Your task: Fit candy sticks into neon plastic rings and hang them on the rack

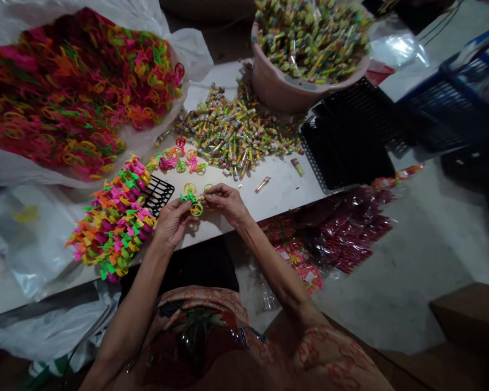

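My left hand (172, 221) pinches a small green and orange plastic toy (193, 205) with round yellow-green parts, above the white table's front edge. From the right, my right hand (225, 202) closes its fingertips at the toy's side, on a small piece too hidden to name. Left of my hands, a black rack (158, 194) carries dense rows of colourful plastic toys (116, 222). A few loose toys (181, 160) lie behind my hands. Beyond them spreads a heap of small wrapped tubes (240, 133), with single tubes (263, 184) nearer the edge.
An open bag of plastic toys (77, 98) fills the back left. A pink tub (281, 89) of wrapped tubes stands at the back. Black racks (350, 141) and a blue basket (452, 103) are at right. Filled plastic packs (342, 228) lie below the table's right side.
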`<state>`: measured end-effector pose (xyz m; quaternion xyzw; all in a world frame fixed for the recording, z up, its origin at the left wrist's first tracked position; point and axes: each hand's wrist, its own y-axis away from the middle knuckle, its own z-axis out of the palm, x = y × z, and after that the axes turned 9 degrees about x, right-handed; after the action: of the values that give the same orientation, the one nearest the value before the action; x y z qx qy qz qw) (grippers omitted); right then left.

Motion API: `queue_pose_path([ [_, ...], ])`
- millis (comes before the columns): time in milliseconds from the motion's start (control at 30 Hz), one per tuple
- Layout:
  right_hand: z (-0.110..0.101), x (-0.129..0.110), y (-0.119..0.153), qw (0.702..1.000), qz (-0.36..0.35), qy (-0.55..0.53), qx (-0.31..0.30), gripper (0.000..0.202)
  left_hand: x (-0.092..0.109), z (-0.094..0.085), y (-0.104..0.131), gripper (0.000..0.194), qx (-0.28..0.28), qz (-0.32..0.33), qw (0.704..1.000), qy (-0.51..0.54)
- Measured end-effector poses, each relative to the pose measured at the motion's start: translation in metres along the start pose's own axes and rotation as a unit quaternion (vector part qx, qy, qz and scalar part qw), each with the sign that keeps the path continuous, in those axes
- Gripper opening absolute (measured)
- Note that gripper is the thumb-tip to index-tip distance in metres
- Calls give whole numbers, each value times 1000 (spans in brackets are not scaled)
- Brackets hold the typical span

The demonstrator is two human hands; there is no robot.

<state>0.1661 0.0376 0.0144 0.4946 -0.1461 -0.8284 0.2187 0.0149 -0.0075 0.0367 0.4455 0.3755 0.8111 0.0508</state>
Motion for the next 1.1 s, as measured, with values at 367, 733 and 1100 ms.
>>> queue_pose_path([
  [367,4,-1,14,999,-26,15,38,47,-5,4,8,39,-38,-1,999,-5],
  [733,-6,-1,28,931,-212,297,8,23,-10,-2,25,41,19,80,996,-46],
  [1100,14,-23,24,808,-279,478,-199,8,28,-21,46,18,-5,303,913,-272],
])
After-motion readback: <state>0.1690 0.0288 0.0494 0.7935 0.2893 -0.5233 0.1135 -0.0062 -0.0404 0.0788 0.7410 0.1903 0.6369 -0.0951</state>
